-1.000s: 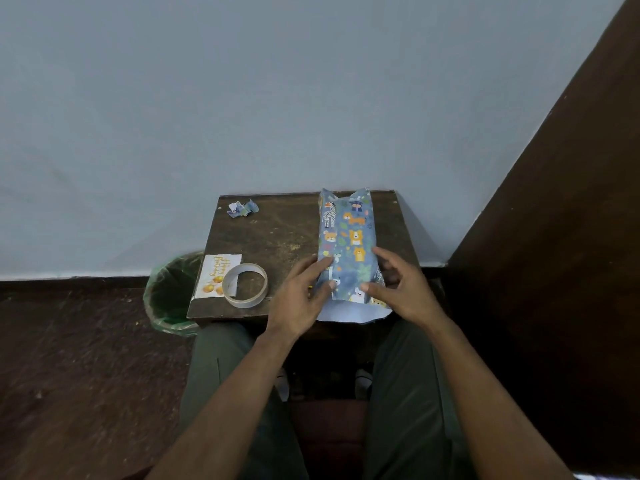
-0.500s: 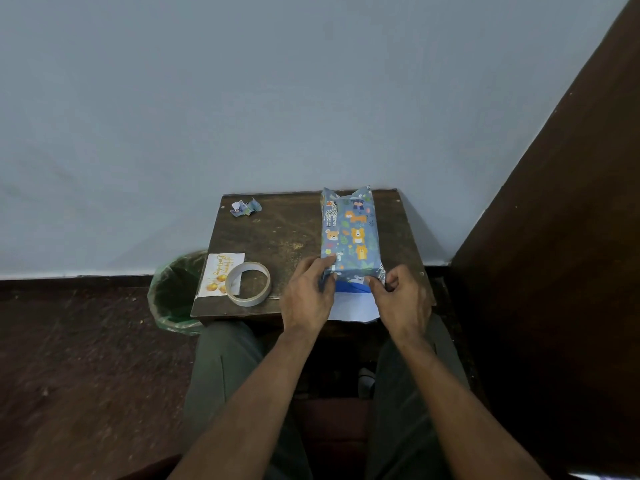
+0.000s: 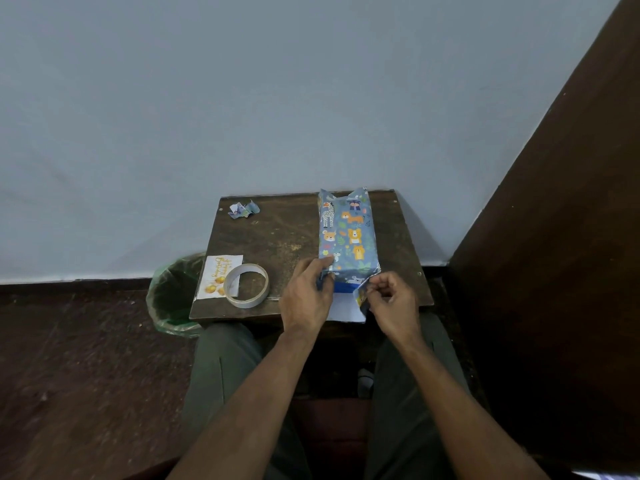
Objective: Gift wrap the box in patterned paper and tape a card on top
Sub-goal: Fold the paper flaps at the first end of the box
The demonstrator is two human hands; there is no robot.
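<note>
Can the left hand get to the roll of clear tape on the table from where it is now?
Probably yes. The roll of clear tape lies on the dark wooden table just left of the left hand, with nothing between them. But that hand now grips the patterned wrapping paper at the box's near end and must let go first.
</note>
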